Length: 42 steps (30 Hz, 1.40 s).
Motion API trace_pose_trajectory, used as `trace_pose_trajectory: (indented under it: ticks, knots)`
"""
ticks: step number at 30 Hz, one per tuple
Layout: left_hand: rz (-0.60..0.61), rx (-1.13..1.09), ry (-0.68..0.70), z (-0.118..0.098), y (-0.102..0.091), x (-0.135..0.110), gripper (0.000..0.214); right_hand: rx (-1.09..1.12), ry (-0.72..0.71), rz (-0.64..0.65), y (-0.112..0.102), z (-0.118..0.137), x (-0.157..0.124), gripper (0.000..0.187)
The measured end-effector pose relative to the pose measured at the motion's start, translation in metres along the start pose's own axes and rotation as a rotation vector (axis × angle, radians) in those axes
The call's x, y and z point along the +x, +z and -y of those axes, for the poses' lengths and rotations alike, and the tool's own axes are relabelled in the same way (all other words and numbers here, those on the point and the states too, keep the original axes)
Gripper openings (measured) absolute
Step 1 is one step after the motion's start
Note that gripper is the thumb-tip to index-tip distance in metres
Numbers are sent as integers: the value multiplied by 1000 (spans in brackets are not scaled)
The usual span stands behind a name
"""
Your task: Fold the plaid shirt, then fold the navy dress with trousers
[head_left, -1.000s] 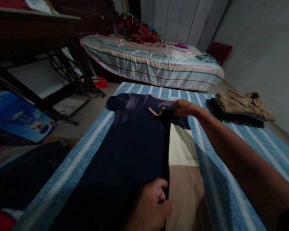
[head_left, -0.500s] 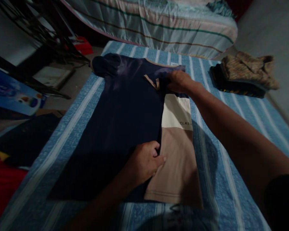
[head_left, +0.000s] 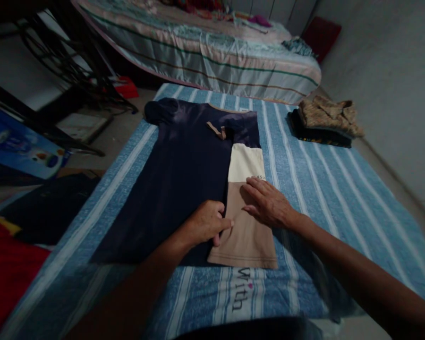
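A dark navy T-shirt [head_left: 187, 174] lies spread on a blue striped cloth, its right side folded inward so a cream and tan panel [head_left: 248, 163] faces up. My left hand [head_left: 207, 222] is closed on the folded edge of the shirt at mid-length, fingers curled and thumb side over the tan part. Flat on the tan part rests my right hand [head_left: 267, 200], fingers stretched out and partly covering some printed letters. The folded sleeve, with its tan cuff [head_left: 216, 130], lies near the neckline.
Folded clothes [head_left: 326, 120] are stacked at the back right of the striped cloth [head_left: 315, 189]. Beyond stands a bed with a shiny striped cover [head_left: 205, 56]. A dark metal frame [head_left: 63, 56] and a red garment [head_left: 14, 269] are on the left. A wall borders the right.
My right hand has come down from the shirt's shoulder to its tan panel and opened flat. My left hand stays at the folded edge. The view has tilted up, showing more of the bed.
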<state>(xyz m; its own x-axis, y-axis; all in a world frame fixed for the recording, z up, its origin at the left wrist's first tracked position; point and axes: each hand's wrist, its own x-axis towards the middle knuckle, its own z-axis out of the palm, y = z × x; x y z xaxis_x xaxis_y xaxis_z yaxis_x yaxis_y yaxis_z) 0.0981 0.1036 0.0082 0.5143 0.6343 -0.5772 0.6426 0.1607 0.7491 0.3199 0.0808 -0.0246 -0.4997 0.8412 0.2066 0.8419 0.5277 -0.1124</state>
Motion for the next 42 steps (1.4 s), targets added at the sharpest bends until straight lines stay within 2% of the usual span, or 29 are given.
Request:
trace_pose_trajectory:
  ticks: [3, 6, 10, 15, 21, 27, 34, 42]
  knots:
    - [-17, 11, -16, 2, 5, -4, 18, 11, -18, 2, 6, -13, -16, 54]
    - [-20, -25, -21, 6, 5, -4, 18, 43, -8, -37, 2, -10, -23, 53]
    - [-6, -43, -11, 7, 3, -3, 21, 148, -47, -76, -17, 22, -37, 50]
    - [2, -51, -14, 3, 2, -4, 25, 229, -163, 4, -33, 60, -66, 56]
    - [-16, -46, 8, 5, 3, -7, 21, 162, -91, -102, -15, 68, -97, 37]
    - [-30, 1, 1, 6, 5, -10, 18, 109, -99, -150, -11, 75, -107, 42]
    - [-47, -42, 19, 10, 7, -11, 20, 104, -64, -295, 5, 78, -117, 51]
    - [-57, -48, 27, 12, 8, -9, 23, 24, 96, -417, 14, 89, -115, 32]
